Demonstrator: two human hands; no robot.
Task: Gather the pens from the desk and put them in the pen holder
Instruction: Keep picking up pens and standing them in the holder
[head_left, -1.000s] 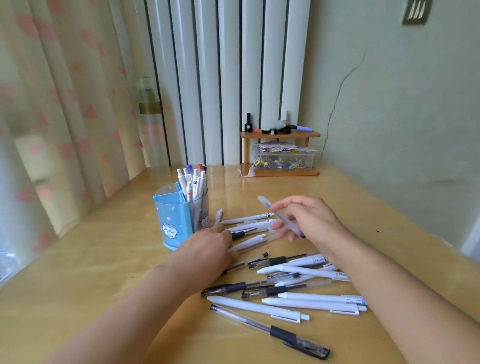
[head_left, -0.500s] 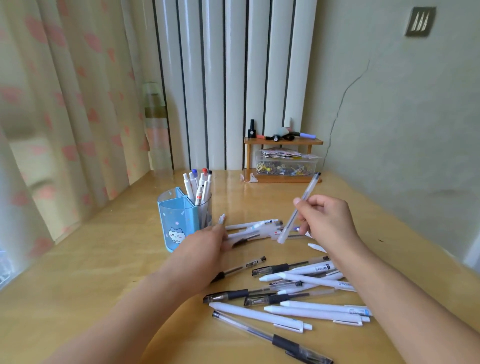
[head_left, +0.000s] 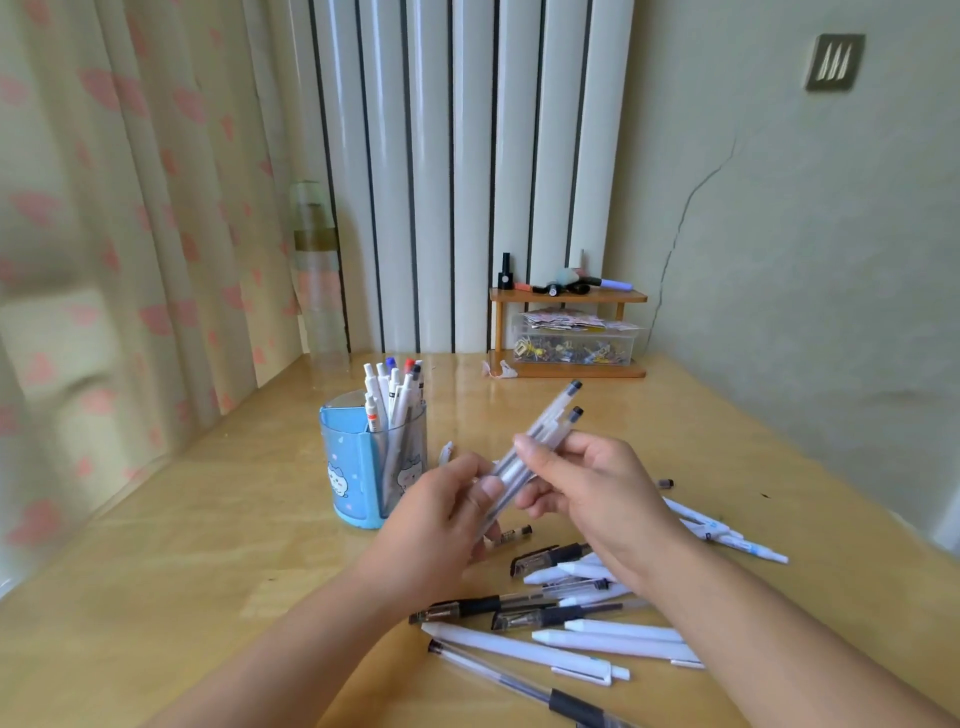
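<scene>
Pens (head_left: 540, 447) are gathering into a small bundle that you are holding up above the desk (head_left: 156, 597), both hands on it at once. Your left hand (head_left: 441, 519) is closing its fingers around the lower end of the bundle, and your right hand (head_left: 587, 493) is pinching it a little higher between thumb and fingers. The bundle is tilting up and to the right; its slim barrels are looking clear or frosted, and two dark round caps are showing at the top end.

The pen holder (head_left: 358, 467) is standing just to the left of your hands. It is a blue plastic cup with a small cartoon cat printed on it and a see-through section on its right side. White stick pens with blue, red and dark tips are standing upright in it.

More loose pens (head_left: 571, 639) are lying scattered under and in front of your forearms: smooth white ones with clips, and clear ones with black rubbery grips. Two white ones (head_left: 727, 535) are lying apart to the right.

The desk is showing a glossy, pale wooden surface. At its far edge a small wooden shelf (head_left: 569, 332) is standing, holding a clear plastic box (head_left: 571, 345) of small bits too blurred to name.
</scene>
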